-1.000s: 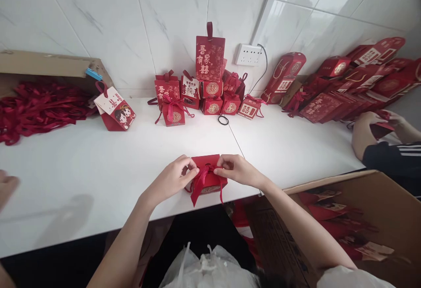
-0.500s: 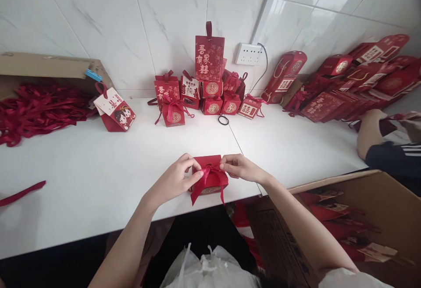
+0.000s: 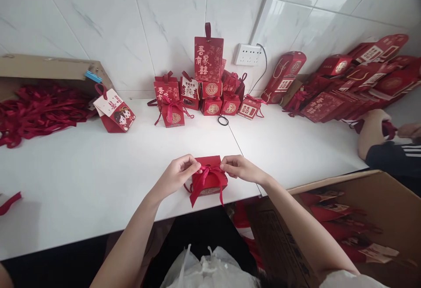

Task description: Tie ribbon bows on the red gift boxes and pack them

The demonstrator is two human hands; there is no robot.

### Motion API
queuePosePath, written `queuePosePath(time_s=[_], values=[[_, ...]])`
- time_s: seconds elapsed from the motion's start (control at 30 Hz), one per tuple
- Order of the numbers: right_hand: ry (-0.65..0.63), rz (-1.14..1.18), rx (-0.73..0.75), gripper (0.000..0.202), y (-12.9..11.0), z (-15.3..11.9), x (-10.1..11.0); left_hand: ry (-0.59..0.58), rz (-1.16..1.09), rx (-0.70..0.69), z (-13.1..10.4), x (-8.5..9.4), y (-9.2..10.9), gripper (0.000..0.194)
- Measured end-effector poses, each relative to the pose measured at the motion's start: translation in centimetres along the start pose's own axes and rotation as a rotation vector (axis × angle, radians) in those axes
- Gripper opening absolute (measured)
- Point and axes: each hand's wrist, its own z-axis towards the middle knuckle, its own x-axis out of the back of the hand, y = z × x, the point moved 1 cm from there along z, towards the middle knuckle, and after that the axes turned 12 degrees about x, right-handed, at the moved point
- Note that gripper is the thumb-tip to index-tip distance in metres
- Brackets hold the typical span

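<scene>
A small red gift box lies on the white table near its front edge, with gold print on its front side. Across its top a red ribbon is tied in a bow, and two tails hang down over the front. My left hand pinches the bow's left loop between thumb and fingertips. At the other side, my right hand pinches the right loop. Both hands are just above the box, one at each side.
Finished-looking red boxes stand along the tiled wall under a socket strip. Left is a heap of ribbons and a box. Right are piled red boxes, a co-worker's arm and an open carton.
My left hand has shifted from the ribbon's front part up to the left loop, drawing it out sideways. My right hand stays nearly still. A loose ribbon at far left has slid further left.
</scene>
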Motion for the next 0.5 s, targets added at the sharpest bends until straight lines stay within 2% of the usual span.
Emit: queuePosePath(time_s=[0.13,0.27,0.5], values=[[-0.003,-0.001,0.009,0.033,0.1,0.0,0.0,-0.093,-0.109,0.083,0.0,-0.2,0.4,0.029],[-0.007,-0.006,0.011,0.034,0.2,0.0,0.1,-0.128,-0.118,0.156,0.3,0.2,0.1,0.027],[-0.011,0.001,0.026,0.039,0.2,-0.1,0.0,0.008,-0.013,0.133,0.0,1.0,-0.5,0.026]])
